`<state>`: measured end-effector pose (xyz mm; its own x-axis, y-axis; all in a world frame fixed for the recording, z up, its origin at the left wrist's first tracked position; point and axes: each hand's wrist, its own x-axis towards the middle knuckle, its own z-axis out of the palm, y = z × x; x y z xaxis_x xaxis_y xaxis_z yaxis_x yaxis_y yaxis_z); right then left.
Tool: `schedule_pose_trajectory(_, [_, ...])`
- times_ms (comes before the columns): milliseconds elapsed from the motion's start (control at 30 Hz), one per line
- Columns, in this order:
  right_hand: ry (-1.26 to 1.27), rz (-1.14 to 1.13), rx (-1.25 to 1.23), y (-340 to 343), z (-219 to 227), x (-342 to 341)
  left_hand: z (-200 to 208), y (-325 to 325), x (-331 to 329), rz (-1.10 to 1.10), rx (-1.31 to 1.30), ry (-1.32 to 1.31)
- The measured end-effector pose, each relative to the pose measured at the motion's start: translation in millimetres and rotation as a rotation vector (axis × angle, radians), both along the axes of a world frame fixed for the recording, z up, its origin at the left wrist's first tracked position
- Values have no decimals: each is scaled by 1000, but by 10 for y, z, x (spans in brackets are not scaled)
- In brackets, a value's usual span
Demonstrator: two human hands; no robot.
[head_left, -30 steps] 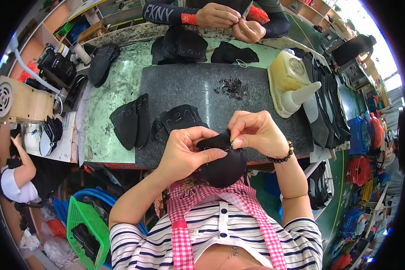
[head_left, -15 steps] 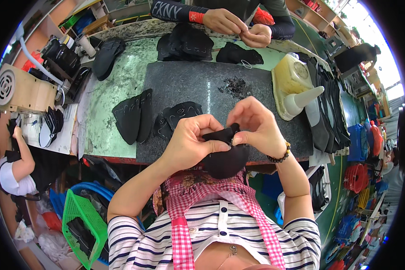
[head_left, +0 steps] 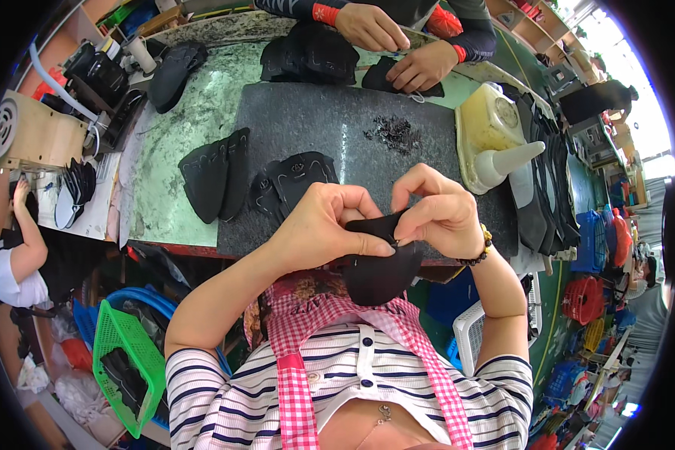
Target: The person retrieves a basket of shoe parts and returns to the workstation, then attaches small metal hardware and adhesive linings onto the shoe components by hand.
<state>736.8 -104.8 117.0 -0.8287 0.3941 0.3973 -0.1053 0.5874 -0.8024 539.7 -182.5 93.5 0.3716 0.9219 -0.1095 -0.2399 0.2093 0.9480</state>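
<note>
Both hands are over the near edge of the table, working on a black fabric piece (head_left: 382,279) that looks like part of a shoe upper. My left hand (head_left: 324,231) pinches its folded upper edge between thumb and fingers. From the other side, my right hand (head_left: 444,217) closes its thumb and index finger on the same edge, almost touching my left thumb. Any small thing between those right fingertips is hidden. The rounded lower part hangs toward my apron. Just beyond my left hand lie similar black pieces with pale stitch marks (head_left: 304,174).
A dark mat (head_left: 292,112) covers the table's middle, with black scraps (head_left: 394,133) on it. A yellowish glue bottle (head_left: 495,124) with a pale nozzle stands right. Black pieces (head_left: 214,176) lie left, more (head_left: 311,56) at the back. Across sits a co-worker, hands (head_left: 420,67) on a black piece.
My right fingers have shifted along the folded edge, and the black piece now hangs flatter. The co-worker's hands have parted, one coming down onto a black piece. The whole view has tilted slightly.
</note>
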Motion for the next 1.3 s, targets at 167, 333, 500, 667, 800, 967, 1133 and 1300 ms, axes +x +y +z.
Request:
schedule_pose_trajectory(167, [-37,7,-157,6,-51,22,44,9,26,17,-14,78])
schedule_pose_trajectory(333, [-79,69,21,32,51,48,-7,52,74,-51,-44,68])
schedule_pose_trajectory(500, [-129,98,15,78,24,67,-32,70,96,-57,-44,91])
schedule_pose_trajectory(667, [-194,-8,-408,42,-121,98,21,42,103,-6,-5,178])
schedule_pose_trajectory(800, [-190,-101,-528,-69,-95,80,8,-38,190,108,106,169])
schedule_pose_trajectory(967, [-297,-163,-384,-100,-42,104,43,-120,141,37,104,240])
schedule_pose_trajectory(1133, [-278,-149,-189,-101,69,74,6,-165,124,197,154,107])
schedule_pose_trajectory(1300, [-110,-129,56,-140,-51,24,-14,-197,53,240,357,280])
